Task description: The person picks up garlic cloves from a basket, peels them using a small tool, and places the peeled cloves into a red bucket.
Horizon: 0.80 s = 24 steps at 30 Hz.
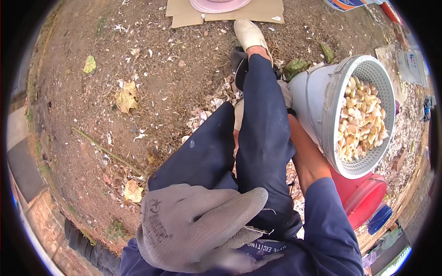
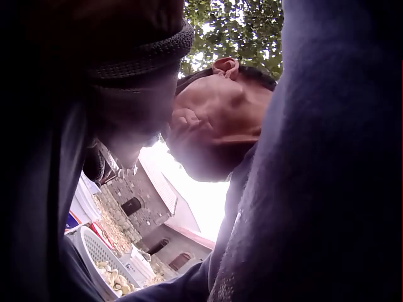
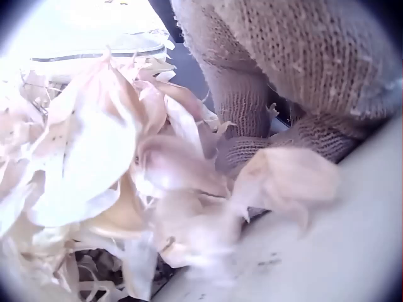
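Note:
In the head view my left hand [image 1: 193, 225], in a grey coated work glove, is held close to my chest. Its back faces the camera and its fingers point right; thin pale strands show by the fingertips, and I cannot tell what its palm holds. Low between my legs and the pail, my gloved right hand [image 1: 285, 94] is partly hidden by my knee. In the right wrist view its knit-covered fingers [image 3: 242, 104] bend together at a papery garlic clove [image 3: 286, 179]. Beside them lies a heap of garlic cloves and dry skins [image 3: 82, 157].
A pale pail [image 1: 306, 94] stands right of my legs, topped by a white perforated basket [image 1: 348, 168] of peeled cloves [image 1: 361, 119]. Behind it sits a red bucket [image 1: 368, 198]. Cardboard [image 1: 258, 14] with a pink hat [image 1: 221, 4] lies ahead. Dry leaves [image 1: 126, 96] and skins litter the ground.

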Each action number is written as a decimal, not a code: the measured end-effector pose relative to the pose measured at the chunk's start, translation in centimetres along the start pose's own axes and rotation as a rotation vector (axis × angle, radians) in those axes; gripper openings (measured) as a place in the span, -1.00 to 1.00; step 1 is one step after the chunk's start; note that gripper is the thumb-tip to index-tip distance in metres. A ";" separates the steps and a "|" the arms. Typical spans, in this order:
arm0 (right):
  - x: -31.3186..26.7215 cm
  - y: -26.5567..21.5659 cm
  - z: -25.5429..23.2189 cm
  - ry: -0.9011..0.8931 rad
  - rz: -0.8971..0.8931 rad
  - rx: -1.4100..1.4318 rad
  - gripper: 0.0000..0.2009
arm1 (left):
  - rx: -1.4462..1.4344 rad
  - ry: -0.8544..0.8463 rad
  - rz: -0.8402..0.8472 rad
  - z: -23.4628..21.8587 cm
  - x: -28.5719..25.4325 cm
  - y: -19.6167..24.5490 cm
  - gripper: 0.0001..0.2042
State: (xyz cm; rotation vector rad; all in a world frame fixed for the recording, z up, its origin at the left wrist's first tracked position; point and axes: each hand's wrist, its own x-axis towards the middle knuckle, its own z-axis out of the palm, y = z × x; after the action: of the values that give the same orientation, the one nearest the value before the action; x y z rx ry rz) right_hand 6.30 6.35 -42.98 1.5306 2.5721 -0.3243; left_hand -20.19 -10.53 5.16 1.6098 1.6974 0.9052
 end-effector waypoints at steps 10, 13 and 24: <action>1.0 -4.7 -8.7 0.232 -0.027 0.309 -0.73 | 0.061 -0.008 0.016 0.2 0.4 0.8 -0.56; -4.8 -4.6 -14.2 0.161 0.167 0.849 -0.65 | 0.105 0.005 0.000 0.3 0.2 1.4 -0.56; -23.6 -1.4 -30.6 0.071 0.574 1.780 -0.60 | 0.156 0.097 0.018 3.1 -0.8 2.5 -0.77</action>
State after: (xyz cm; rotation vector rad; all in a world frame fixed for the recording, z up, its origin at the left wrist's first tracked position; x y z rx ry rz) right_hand 16.26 -6.69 -7.97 2.3235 1.2349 -2.8174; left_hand -16.13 -11.06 5.44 1.7097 1.8632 0.8912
